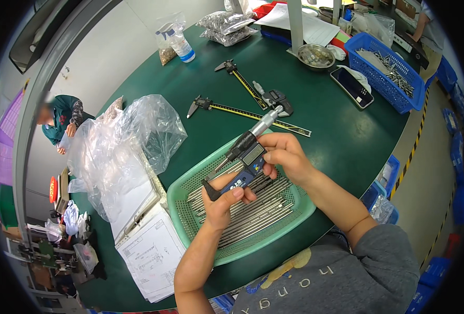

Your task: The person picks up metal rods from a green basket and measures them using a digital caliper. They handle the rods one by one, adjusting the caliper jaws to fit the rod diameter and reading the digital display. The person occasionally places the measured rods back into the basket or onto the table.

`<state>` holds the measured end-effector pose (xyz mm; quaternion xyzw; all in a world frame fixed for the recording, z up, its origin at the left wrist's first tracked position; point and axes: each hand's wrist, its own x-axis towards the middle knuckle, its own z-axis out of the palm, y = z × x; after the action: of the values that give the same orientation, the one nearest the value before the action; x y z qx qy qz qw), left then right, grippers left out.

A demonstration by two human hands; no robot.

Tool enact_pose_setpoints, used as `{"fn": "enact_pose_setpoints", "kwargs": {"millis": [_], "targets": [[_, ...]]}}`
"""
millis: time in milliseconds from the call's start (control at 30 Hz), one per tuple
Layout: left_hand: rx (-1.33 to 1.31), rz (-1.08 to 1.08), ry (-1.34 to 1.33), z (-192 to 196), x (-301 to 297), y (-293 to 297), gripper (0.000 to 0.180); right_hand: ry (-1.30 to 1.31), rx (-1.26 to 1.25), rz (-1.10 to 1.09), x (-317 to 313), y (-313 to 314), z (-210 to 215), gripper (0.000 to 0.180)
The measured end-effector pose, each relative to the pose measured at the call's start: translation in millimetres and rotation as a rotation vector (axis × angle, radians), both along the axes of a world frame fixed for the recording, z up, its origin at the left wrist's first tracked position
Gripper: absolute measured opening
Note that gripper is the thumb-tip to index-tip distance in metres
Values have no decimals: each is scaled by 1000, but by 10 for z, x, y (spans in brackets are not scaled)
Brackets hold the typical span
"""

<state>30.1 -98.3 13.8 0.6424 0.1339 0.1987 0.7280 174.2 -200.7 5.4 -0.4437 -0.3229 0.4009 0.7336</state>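
Note:
Both my hands hold a digital micrometer above a green basket. My left hand grips the frame near its anvil end, the thumb lying along it. Around the display end, my right hand has its fingers closed, near the silver thimble that points up and right. In the basket lie several thin metal rods, roughly side by side. Whether a rod sits between the micrometer's jaws I cannot tell.
Two calipers and another micrometer lie beyond the basket. A phone, a metal bowl and a blue basket of metal parts are at right. Plastic bags and drawings lie left. Another person is at far left.

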Motion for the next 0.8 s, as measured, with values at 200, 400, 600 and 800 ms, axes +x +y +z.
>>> {"fn": "enact_pose_setpoints", "kwargs": {"millis": [200,400,600,800], "targets": [[-5,7,-4,-13,4,-15,44,-24,23,32,19,-10,-23,39],[-8,-60,-20,-16,-21,34,39,-35,18,35,21,6,-21,38],[-31,-17,-4,-61,47,12,43,2,-26,-12,30,-46,-38,41],[-31,278,-84,-335,-114,177,35,-166,-15,-118,94,-321,18,43]]}}
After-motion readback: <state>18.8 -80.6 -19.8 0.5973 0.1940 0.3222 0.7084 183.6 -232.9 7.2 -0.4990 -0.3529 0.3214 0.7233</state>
